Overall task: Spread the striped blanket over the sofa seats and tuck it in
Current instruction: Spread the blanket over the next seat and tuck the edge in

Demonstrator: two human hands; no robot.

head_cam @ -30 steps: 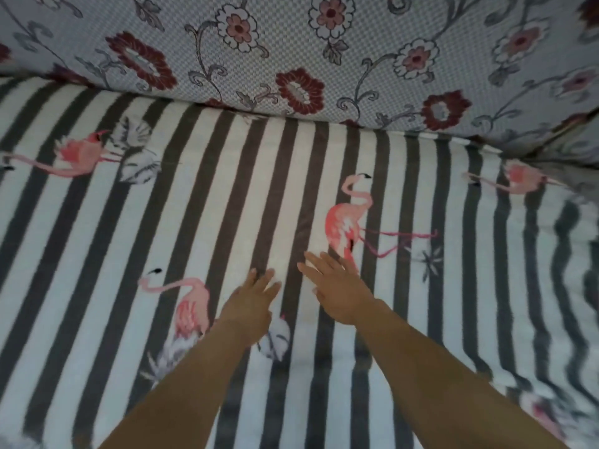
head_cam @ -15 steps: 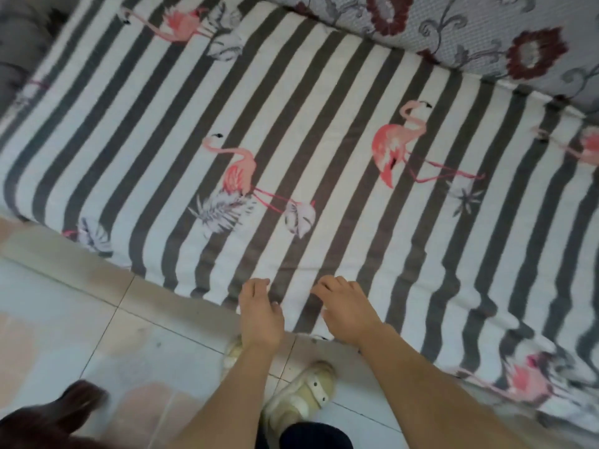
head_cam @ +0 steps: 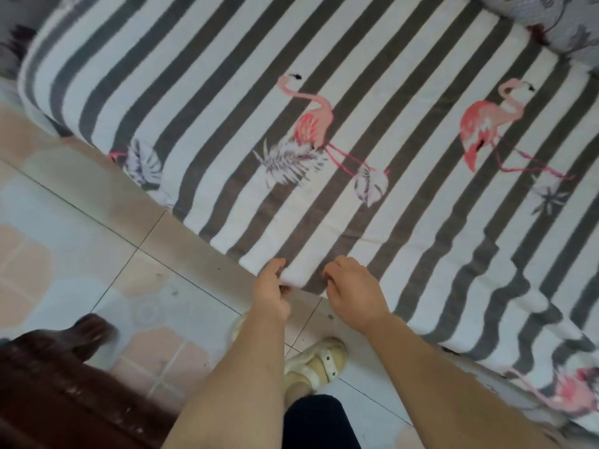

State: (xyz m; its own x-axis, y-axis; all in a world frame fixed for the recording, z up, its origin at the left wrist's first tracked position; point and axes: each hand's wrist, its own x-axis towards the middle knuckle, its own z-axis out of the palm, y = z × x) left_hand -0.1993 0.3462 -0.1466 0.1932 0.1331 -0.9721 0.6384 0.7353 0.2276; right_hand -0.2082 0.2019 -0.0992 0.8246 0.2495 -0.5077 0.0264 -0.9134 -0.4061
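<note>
- The striped blanket (head_cam: 372, 124), grey and white with pink flamingos and pale leaves printed on it, is lying spread across the sofa seats and is taking up most of the view; its front edge is hanging over the seat front above the floor, and toward the right it is rippling in loose waves.
- The tiled floor (head_cam: 81, 228) is showing in pale blue and peach squares at the left and below the blanket's edge.
- A dark reddish-brown piece of wooden furniture (head_cam: 58, 390) is sitting in the lower left corner, blurred.
- The floral sofa back (head_cam: 557, 24) is peeking in at the top right corner.
- The right hand (head_cam: 353, 293) is curling its fingers onto the blanket's front edge and gripping it.
- The left hand (head_cam: 270, 294) is pinching the same edge just beside the right hand, thumb on top.
- A cream sandal (head_cam: 316, 364) is standing on the tiles between the forearms.
</note>
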